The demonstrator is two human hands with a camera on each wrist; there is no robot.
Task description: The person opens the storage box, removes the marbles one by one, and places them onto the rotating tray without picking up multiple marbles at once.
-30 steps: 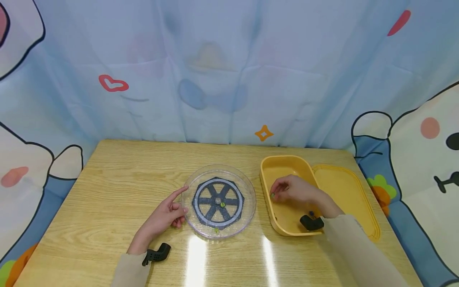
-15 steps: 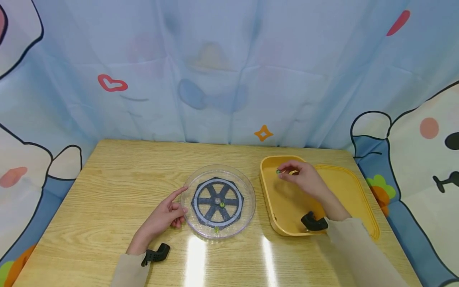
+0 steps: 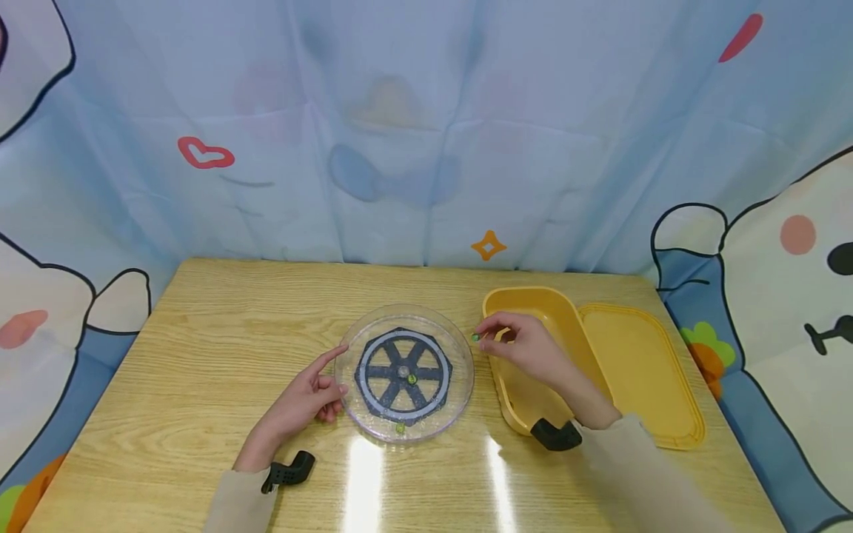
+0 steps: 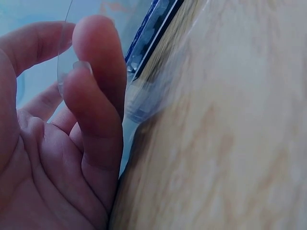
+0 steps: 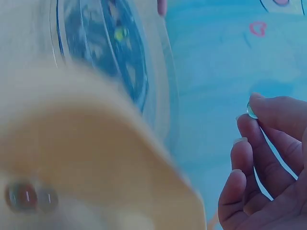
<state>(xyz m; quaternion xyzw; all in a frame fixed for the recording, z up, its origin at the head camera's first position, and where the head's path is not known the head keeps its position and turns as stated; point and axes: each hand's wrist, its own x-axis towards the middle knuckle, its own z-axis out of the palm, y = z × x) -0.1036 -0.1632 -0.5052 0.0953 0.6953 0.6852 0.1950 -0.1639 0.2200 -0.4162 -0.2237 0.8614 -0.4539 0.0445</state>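
The right hand is clamping a green marble between its fingers, suspending it between the clear dish and the yellow bin toward the desk's right edge. The left hand is touching the dish's left rim, index finger and thumb standing apart.

1 each: clear dish, dark wheel, yellow box, lid. Marbles visible: dish 2, box 2, right fingers 1.

indoors, room type unclear: wood-grain table, blue cartoon-print cloth hung behind and along both sides
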